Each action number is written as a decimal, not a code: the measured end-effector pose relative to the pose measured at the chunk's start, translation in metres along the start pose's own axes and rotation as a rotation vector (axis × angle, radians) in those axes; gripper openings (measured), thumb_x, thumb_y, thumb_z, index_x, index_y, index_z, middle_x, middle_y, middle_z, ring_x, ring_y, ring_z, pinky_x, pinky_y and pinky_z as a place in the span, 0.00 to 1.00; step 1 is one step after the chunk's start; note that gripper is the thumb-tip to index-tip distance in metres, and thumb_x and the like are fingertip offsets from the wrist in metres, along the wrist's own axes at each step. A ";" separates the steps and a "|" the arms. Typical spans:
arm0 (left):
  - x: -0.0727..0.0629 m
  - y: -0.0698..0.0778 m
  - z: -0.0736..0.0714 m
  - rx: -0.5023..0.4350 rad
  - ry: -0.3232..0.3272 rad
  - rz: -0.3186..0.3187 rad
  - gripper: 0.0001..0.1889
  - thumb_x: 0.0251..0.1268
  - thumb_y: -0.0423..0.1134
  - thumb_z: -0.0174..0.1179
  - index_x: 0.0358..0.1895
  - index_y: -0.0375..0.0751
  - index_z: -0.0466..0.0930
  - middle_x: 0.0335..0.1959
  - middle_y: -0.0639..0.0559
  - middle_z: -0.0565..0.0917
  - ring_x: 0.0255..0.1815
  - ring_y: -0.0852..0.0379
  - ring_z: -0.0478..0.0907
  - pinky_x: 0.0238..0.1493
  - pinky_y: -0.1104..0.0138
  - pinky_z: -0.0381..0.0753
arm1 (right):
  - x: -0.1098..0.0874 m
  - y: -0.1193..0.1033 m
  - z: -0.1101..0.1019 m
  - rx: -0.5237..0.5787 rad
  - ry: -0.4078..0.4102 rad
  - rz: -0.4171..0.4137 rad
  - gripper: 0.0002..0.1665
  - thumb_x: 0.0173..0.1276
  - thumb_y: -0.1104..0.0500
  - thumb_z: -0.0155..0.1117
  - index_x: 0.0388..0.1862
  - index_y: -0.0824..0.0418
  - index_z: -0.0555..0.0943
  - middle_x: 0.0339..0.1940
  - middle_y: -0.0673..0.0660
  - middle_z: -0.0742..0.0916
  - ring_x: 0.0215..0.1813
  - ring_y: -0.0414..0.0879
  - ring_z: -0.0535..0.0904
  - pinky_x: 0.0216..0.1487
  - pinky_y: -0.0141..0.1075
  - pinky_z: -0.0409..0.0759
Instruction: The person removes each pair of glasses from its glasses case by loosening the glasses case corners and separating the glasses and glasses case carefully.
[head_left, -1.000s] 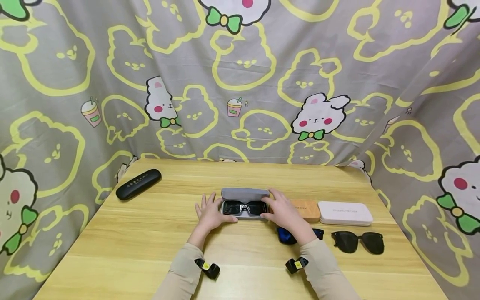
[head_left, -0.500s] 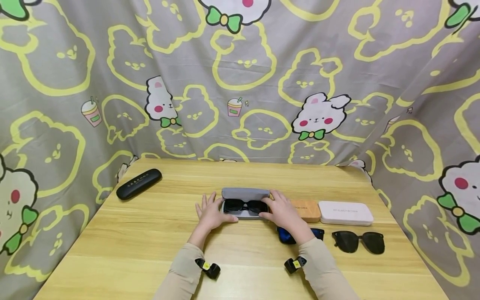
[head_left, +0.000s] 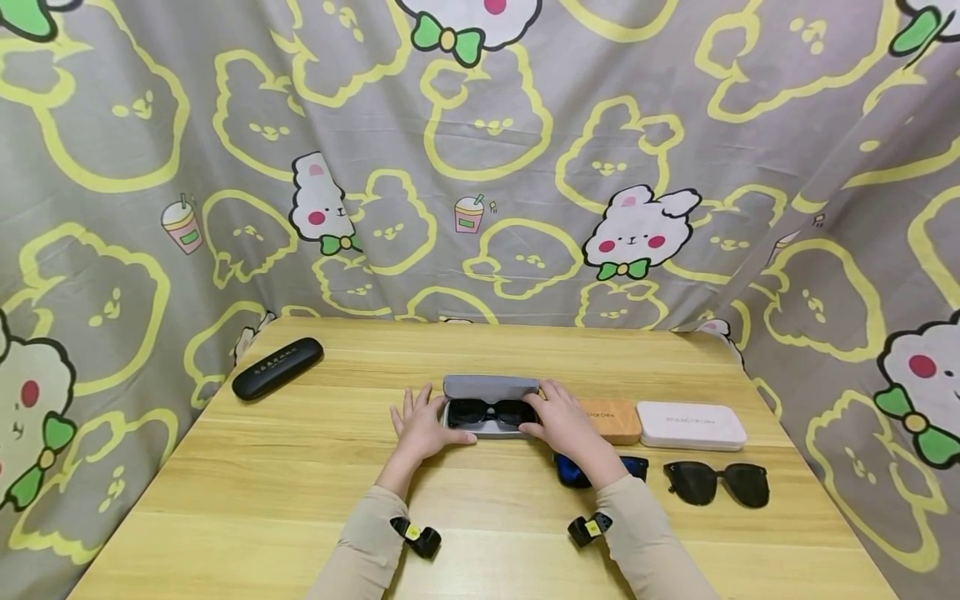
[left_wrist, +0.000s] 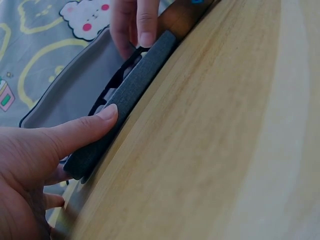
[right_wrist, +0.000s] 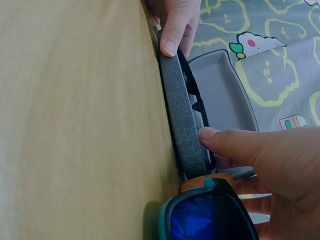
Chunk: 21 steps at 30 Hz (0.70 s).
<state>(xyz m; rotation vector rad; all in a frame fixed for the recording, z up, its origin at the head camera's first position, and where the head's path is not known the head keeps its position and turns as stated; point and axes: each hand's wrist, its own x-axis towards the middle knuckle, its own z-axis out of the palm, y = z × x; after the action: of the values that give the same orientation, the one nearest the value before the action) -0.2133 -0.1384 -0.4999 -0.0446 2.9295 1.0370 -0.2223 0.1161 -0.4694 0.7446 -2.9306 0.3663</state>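
Note:
A grey glasses case lies with its lid up in the middle of the table. Inside its lower half sit black sunglasses, lenses facing me. My left hand holds the case's left end, its thumb on the fabric front wall and the other fingers around the end. At the right end, my right hand pinches the end of the sunglasses, thumb at the case's front rim in the right wrist view; its other fingertips are partly hidden. Just below that hand lie blue-lensed sunglasses, partly covered by the wrist.
Right of the grey case are an orange case and a white case. Dark sunglasses lie in front of the white one. A black case rests at the far left. A patterned curtain hangs behind the table.
Between one second and half a second ago the sunglasses tilted inside the case, and the glare on their front went away. The right hand shifted very slightly; the left stayed put.

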 end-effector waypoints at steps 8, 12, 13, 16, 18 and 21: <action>0.001 -0.002 0.000 -0.009 0.002 0.003 0.50 0.35 0.61 0.77 0.67 0.41 0.72 0.78 0.40 0.54 0.80 0.31 0.33 0.72 0.32 0.25 | 0.000 0.000 -0.002 -0.005 -0.012 -0.009 0.27 0.66 0.45 0.65 0.58 0.59 0.78 0.67 0.70 0.75 0.72 0.66 0.66 0.65 0.62 0.70; 0.000 -0.001 0.000 -0.008 0.001 0.004 0.50 0.36 0.61 0.77 0.67 0.42 0.72 0.78 0.40 0.54 0.80 0.31 0.33 0.72 0.32 0.26 | -0.001 -0.001 -0.006 -0.002 -0.011 -0.019 0.27 0.67 0.46 0.64 0.59 0.60 0.78 0.67 0.70 0.75 0.71 0.66 0.67 0.65 0.62 0.70; 0.000 -0.001 0.000 -0.008 0.001 0.003 0.50 0.35 0.61 0.77 0.67 0.42 0.72 0.78 0.40 0.54 0.80 0.31 0.33 0.72 0.32 0.26 | -0.002 -0.001 -0.007 -0.003 -0.013 -0.020 0.27 0.67 0.46 0.64 0.59 0.60 0.77 0.67 0.70 0.75 0.71 0.65 0.67 0.65 0.62 0.70; 0.000 -0.001 0.000 -0.004 0.000 0.003 0.50 0.35 0.61 0.77 0.67 0.42 0.72 0.78 0.40 0.54 0.80 0.31 0.33 0.72 0.32 0.26 | -0.003 -0.002 -0.010 0.005 -0.018 -0.020 0.27 0.67 0.47 0.64 0.60 0.60 0.77 0.67 0.70 0.75 0.71 0.65 0.67 0.65 0.63 0.70; 0.000 -0.001 0.000 -0.002 0.000 0.005 0.50 0.35 0.61 0.78 0.67 0.41 0.72 0.78 0.40 0.54 0.79 0.31 0.34 0.72 0.32 0.26 | -0.003 -0.002 -0.012 0.010 -0.024 -0.018 0.28 0.67 0.47 0.64 0.61 0.60 0.76 0.68 0.70 0.75 0.71 0.65 0.68 0.65 0.63 0.70; 0.000 -0.001 0.000 -0.005 -0.002 0.009 0.50 0.35 0.61 0.78 0.67 0.41 0.72 0.78 0.39 0.54 0.79 0.31 0.34 0.72 0.32 0.26 | -0.004 -0.002 -0.014 0.017 -0.037 -0.014 0.28 0.68 0.48 0.63 0.62 0.61 0.75 0.68 0.69 0.75 0.72 0.64 0.67 0.66 0.62 0.69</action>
<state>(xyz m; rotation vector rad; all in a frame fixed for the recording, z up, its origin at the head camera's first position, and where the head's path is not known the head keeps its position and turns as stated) -0.2133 -0.1388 -0.5003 -0.0310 2.9286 1.0450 -0.2175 0.1191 -0.4559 0.7818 -2.9584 0.3802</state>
